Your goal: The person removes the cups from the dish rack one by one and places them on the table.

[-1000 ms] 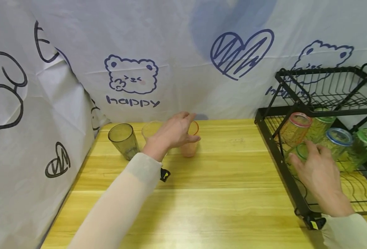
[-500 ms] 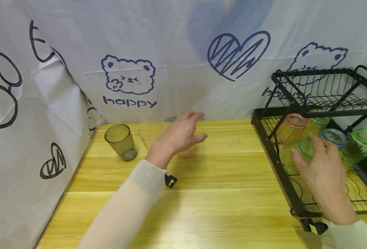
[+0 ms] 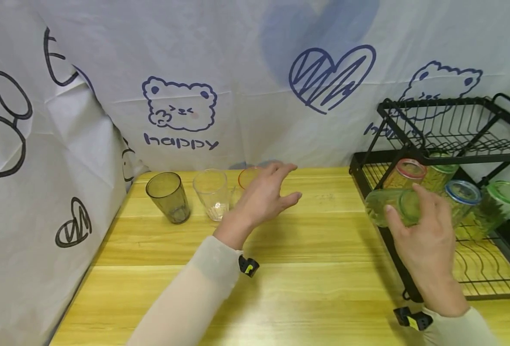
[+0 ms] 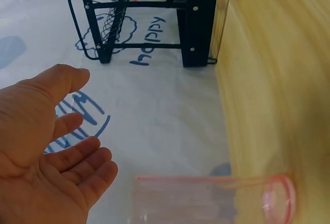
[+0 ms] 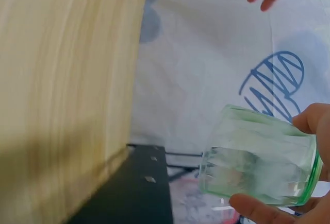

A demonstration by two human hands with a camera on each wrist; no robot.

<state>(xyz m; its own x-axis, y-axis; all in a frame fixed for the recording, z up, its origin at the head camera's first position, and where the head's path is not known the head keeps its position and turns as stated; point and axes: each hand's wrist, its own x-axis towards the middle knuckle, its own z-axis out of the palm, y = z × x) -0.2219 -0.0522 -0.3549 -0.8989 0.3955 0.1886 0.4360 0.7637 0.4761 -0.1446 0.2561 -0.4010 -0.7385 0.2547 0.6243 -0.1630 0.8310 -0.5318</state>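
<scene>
My right hand (image 3: 432,245) grips a green drinking glass (image 3: 380,206) near its green end. The glass lies tilted sideways in the air over the rack's left edge, its other end pointing left. In the right wrist view, thumb and fingers hold the green glass (image 5: 258,157) from both sides. My left hand (image 3: 259,202) is held over the table with fingers spread and nothing in it. Behind it, partly hidden, stands a red-rimmed glass (image 4: 180,203). To its left are a clear glass (image 3: 211,192) and a grey-brown glass (image 3: 168,197), both upright.
A black two-tier dish rack (image 3: 386,240) stands on the right. On its lower tier are a red-rimmed glass (image 3: 404,175), a blue-rimmed glass (image 3: 462,194) and green-rimmed glasses (image 3: 503,202). A printed cloth (image 3: 259,96) hangs behind the wooden table (image 3: 306,288).
My right hand has lifted the green glass from the rack's lower tier, moving it left and tipping it sideways. My left hand has shifted right, uncovering more of the clear glass.
</scene>
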